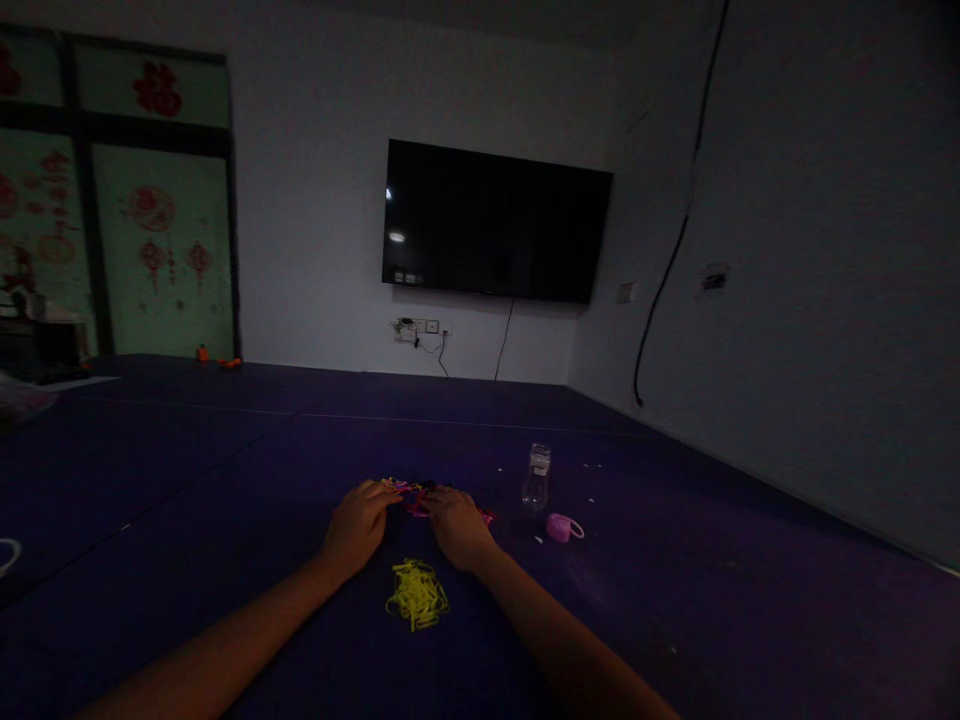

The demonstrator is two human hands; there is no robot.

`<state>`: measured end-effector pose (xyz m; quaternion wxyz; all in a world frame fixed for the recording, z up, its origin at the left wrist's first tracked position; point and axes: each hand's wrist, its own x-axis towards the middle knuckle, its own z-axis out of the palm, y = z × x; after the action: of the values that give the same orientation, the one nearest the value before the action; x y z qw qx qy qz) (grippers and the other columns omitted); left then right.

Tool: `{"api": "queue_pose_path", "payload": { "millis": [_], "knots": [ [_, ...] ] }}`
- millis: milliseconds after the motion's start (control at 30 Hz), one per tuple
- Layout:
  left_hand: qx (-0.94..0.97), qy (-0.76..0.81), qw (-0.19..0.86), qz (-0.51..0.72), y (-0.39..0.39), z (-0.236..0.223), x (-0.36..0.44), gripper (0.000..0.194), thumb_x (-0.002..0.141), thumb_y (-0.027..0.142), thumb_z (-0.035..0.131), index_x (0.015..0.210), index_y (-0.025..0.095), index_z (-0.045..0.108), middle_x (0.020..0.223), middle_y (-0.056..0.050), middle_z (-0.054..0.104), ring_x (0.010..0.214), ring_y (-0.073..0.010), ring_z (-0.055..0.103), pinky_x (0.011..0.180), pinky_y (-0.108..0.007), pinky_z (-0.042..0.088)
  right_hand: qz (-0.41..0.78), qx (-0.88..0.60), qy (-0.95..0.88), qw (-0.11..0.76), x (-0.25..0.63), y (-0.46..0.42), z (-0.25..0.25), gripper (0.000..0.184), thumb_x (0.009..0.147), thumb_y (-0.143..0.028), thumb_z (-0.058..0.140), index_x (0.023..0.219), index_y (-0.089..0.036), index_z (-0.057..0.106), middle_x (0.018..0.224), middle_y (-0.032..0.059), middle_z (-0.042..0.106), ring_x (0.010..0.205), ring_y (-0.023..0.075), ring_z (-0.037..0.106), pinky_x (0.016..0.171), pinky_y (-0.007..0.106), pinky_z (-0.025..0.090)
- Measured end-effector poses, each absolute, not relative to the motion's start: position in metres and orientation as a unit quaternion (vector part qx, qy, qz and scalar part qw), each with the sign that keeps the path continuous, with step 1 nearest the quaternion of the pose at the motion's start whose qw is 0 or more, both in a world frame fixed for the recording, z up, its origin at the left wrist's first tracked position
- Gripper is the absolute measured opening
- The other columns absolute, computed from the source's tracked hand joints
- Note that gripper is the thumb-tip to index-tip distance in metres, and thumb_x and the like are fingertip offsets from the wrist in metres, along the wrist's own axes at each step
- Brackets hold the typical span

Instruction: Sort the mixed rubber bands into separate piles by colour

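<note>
A loose pile of small multicoloured bands, pink, red, dark and yellow, lies on the dark blue floor. My left hand rests at its left side, palm down, fingers stretched toward the bands. Spread over the right part of the pile is my right hand, its fingers flat and covering some bands. Both hands are open, though their fingertips are partly hard to make out in the dim light. Nearer to me, between my forearms, sits a separate heap of yellow bands.
To the right stands a clear plastic bottle, with a pink cap with a loop in front of it. Small white scraps lie around them. A television hangs on the far wall. Small orange objects lie by the door.
</note>
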<state>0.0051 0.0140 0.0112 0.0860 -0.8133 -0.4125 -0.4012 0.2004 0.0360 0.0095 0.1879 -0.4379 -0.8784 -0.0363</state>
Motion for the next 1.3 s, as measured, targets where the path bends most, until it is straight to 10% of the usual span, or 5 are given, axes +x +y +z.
{"api": "queue_pose_path", "payload": {
  "millis": [600, 1300],
  "knots": [
    [-0.806, -0.501, 0.065, -0.308, 0.012, 0.003, 0.011, 0.032, 0.087, 0.008, 0.038, 0.107, 0.016, 0.06, 0.106, -0.009, 0.061, 0.095, -0.0208, 0.062, 0.081, -0.031, 0.048, -0.023, -0.467, -0.87, 0.157, 0.202, 0.038, 0.004, 0.043, 0.093, -0.032, 0.032, 0.134, -0.022, 0.042, 0.138, 0.0073, 0.043, 0.132, 0.0264, 0.027, 0.105, 0.052, 0.022],
    [-0.822, -0.441, 0.11, -0.344, 0.016, 0.001, 0.01, 0.025, 0.085, 0.01, 0.046, 0.106, 0.017, 0.058, 0.111, -0.009, 0.061, 0.108, -0.0242, 0.054, 0.093, -0.041, 0.042, -0.089, -0.355, -0.895, 0.255, 0.197, 0.027, 0.016, 0.034, 0.09, -0.016, 0.035, 0.113, -0.018, 0.06, 0.118, 0.009, 0.059, 0.108, 0.0189, 0.052, 0.095, 0.034, 0.038]
  ]
}}
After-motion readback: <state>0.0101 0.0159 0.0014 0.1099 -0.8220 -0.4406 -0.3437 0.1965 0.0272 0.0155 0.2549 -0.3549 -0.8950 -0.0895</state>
